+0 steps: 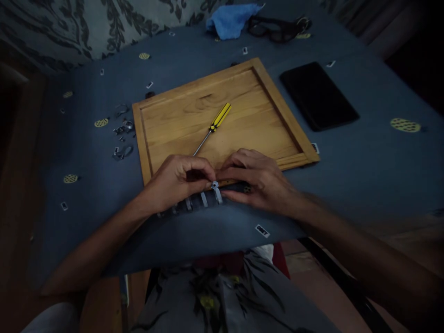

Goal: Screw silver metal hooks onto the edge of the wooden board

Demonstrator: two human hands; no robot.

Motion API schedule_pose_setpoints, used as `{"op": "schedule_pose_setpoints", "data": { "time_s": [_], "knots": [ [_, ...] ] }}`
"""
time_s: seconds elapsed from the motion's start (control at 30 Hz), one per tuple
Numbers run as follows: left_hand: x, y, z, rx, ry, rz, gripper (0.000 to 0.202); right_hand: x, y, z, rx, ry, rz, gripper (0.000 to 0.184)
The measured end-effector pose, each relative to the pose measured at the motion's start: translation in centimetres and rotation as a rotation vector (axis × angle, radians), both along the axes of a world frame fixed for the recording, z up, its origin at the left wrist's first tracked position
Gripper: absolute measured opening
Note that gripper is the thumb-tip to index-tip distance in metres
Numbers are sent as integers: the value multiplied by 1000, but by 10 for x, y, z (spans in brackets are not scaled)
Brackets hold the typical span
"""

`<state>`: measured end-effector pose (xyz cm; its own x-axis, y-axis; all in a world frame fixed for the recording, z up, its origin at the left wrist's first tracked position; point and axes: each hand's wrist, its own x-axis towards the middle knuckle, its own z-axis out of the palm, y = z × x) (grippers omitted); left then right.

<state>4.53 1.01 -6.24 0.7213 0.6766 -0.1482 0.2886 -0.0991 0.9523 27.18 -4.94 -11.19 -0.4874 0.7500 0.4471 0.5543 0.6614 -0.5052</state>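
At the near edge of the wooden tray (208, 83), my left hand (176, 180) pinches a small silver metal clamp (217, 193) between thumb and index finger. My right hand (258, 180) closes on the same clamp from the other side, its thumb low and its index finger above. A round, nut-like part shows at the clamp's top. Several similar metal clamps (204, 200) stand in a row along the tray's near side, partly covered by my left hand. A yellow and black screwdriver (220, 118) lies in the tray, its tip behind my left hand.
Loose metal bands and small parts (125, 127) lie left of the tray. On the right is a black tablet-like slab (319, 96). A blue cloth (231, 21) and dark-framed glasses (274, 28) rest at the back of the blue patterned tablecloth (381, 171).
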Motion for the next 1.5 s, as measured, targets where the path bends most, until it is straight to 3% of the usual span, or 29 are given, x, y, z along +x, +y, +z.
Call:
{"op": "schedule_pose_setpoints", "data": {
  "time_s": [0.33,1.1,1.5],
  "knots": [
    [2,-4,-1,140,-5,19,9,0,0,1,-36,-5,-3,28],
    [3,-10,-2,513,39,-107,16,0,-1,1,-45,-21,-7,26],
    [1,-3,0,634,61,-255,9,1,-1,0,-13,-27,-14,25]
  ]
}}
